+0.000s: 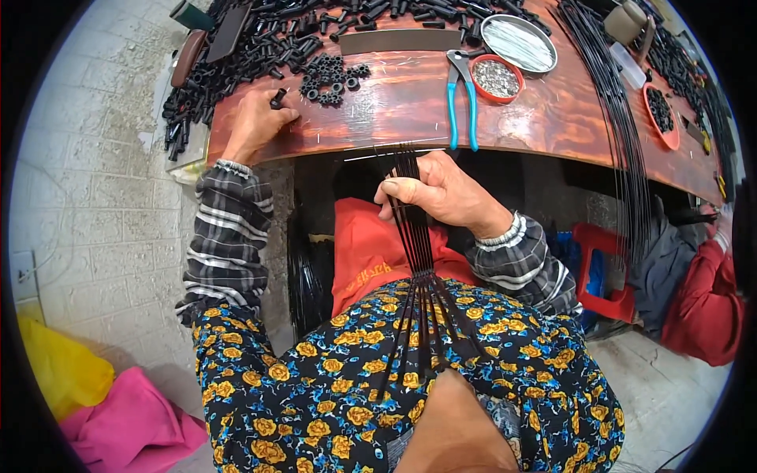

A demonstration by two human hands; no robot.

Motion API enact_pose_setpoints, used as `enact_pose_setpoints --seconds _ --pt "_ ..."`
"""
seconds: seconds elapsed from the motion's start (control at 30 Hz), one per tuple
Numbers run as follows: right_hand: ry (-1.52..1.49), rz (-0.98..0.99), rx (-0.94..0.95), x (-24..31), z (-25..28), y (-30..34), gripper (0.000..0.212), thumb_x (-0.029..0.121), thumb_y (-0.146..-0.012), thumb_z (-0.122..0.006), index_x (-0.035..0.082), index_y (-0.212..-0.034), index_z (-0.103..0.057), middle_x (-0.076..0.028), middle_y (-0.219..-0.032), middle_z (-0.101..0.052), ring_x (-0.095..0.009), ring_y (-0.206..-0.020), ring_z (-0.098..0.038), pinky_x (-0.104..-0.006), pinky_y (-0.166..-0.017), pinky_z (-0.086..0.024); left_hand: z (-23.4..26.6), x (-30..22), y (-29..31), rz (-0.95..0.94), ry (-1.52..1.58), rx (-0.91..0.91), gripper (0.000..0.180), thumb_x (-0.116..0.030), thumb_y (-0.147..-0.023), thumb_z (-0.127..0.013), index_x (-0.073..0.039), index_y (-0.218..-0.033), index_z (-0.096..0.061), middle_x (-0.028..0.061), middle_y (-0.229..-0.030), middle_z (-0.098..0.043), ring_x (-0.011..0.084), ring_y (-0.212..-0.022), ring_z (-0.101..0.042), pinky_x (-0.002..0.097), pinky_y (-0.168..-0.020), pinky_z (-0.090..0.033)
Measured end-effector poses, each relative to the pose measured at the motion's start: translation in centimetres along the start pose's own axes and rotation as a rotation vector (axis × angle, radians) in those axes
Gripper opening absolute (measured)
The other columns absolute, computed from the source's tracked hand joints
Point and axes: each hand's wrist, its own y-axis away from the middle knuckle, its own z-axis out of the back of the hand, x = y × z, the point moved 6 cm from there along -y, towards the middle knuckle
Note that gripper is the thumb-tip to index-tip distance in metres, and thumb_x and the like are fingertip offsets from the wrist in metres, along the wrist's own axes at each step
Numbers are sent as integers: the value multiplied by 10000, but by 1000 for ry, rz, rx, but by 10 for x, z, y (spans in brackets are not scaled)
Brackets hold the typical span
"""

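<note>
My right hand (443,193) is closed round a bundle of thin black ribs (416,244), which look like umbrella ribs. Their upper ends stick up past my thumb. Lower down they are gathered at a joint and fan out over my lap. At the table's left end, my left hand (259,122) pinches a small black plastic fitting (277,98); its fingertips are partly hidden. Beside that hand lies a patch of small black rings (327,79). A heap of black tubular fittings (288,43) spreads behind it.
Pliers with blue handles (462,98) lie on the wooden table (544,118). Near them stand a red-rimmed dish (497,79) of small metal bits and a round tray (519,43) of thin pale pieces. Long black rods (623,158) overhang the edge at right. A person in a red sleeve (706,307) sits there.
</note>
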Motion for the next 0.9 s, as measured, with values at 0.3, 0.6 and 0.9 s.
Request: enact_pose_setpoints --seconds 0.3,0.6,0.9 --pt "68 4 10 1 -1 -2 302 206 -920 -521 -58 -881 -662 -92 -730 -686 -131 -681 -646 -255 -659 -512 -10 -6 35 -25 83 -380 133 -146 -775 -727 -31 -842 -717 -35 -669 -606 89 -613 -543 265 -595 -454" --pt "-42 -12 15 -1 -2 0 286 214 -942 -550 -49 -918 -659 -80 -784 -680 -138 -706 -655 -256 -666 -520 -77 -80 77 158 1390 115 209 -128 -900 -633 -5 -1067 -603 115 -873 -661 136 -644 -632 243 -506 -522" --pt "-77 -19 -5 -6 3 1 287 190 -949 -551 -24 -1139 -576 -80 -877 -672 -159 -747 -676 -264 -677 -546 -91 -92 80 125 1670 201 236 -122 -888 -646 -15 -1079 -557 145 -911 -657 161 -676 -632 276 -557 -528"
